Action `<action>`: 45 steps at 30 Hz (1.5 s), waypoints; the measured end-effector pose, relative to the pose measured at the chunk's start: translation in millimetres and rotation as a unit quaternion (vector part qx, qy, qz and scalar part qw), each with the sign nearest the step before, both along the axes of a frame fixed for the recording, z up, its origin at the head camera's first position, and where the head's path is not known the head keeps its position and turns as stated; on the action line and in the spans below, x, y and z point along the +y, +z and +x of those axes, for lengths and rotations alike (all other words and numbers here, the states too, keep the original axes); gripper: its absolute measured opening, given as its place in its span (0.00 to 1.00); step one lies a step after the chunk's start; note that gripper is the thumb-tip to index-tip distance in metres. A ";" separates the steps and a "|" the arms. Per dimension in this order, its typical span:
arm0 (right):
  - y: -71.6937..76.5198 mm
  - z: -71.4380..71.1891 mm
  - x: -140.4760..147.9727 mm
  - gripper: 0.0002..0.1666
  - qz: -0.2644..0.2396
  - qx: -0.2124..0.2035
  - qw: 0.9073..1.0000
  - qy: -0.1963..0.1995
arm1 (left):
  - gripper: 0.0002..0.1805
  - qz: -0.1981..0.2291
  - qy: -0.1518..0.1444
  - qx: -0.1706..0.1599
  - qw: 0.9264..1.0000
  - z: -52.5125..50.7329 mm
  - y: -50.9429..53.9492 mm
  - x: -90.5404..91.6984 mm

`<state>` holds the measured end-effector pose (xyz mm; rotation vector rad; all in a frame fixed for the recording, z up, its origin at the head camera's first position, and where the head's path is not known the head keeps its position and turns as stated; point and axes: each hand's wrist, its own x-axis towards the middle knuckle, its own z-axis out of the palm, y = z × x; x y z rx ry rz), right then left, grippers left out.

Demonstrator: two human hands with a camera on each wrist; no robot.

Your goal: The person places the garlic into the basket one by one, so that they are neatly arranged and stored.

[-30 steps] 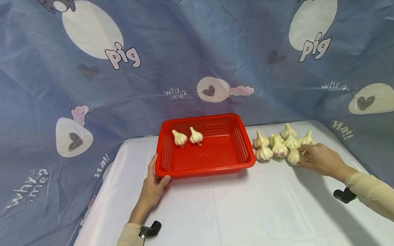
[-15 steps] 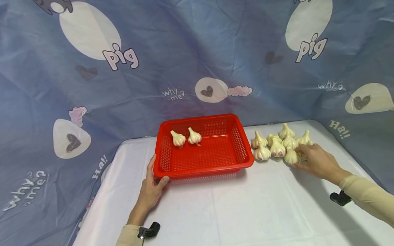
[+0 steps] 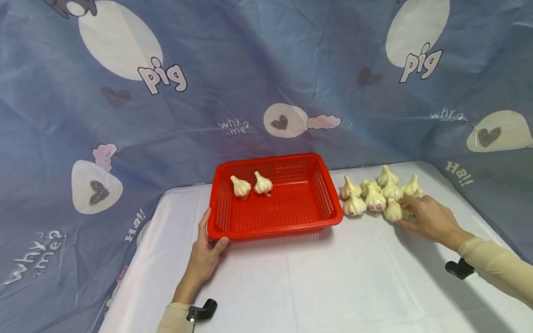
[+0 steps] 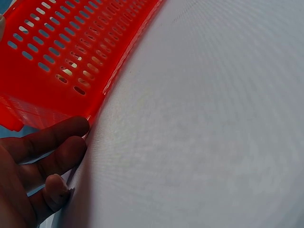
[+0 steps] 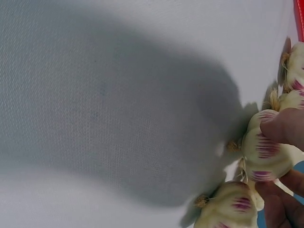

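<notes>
On the left of the white cloth-covered worktop (image 3: 354, 277), I saw the left grip (image 3: 204, 257) holding a corner of the slotted red plastic basket (image 3: 275, 230) between thumb and fingers. Two pale, ribbed garlic bulbs (image 3: 263, 184) lay inside. Farther right, at the near edge of a knobbly bulb cluster (image 3: 375, 200), the right grip (image 3: 434, 218) pinched one rounded, purple-streaked bulb (image 5: 267, 154).
</notes>
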<state>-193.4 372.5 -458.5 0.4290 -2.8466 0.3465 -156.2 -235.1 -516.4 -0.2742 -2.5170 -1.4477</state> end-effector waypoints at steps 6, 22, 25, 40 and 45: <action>0.2 -0.8 -0.8 0.31 -0.002 -0.007 1.000 -0.006 | 0.54 -0.003 0.004 -0.002 1.000 -1.0 -1.2 -1.2; -3.7 0.9 1.5 0.32 -0.002 0.007 1.000 0.015 | 0.54 0.003 0.001 -0.010 1.000 -0.4 -2.0 -0.1; -3.4 0.8 2.5 0.32 0.003 0.004 1.000 0.018 | 0.54 0.002 0.002 -0.011 1.000 -0.5 -2.0 0.3; 15.8 4.7 3.3 0.27 -0.032 -0.025 0.998 0.037 | 0.54 -0.001 0.002 -0.006 1.000 -1.4 0.6 -0.3; 27.6 5.8 1.2 0.26 -0.054 -0.051 0.996 0.039 | 0.53 -0.002 0.001 -0.008 1.000 -1.1 -0.6 0.2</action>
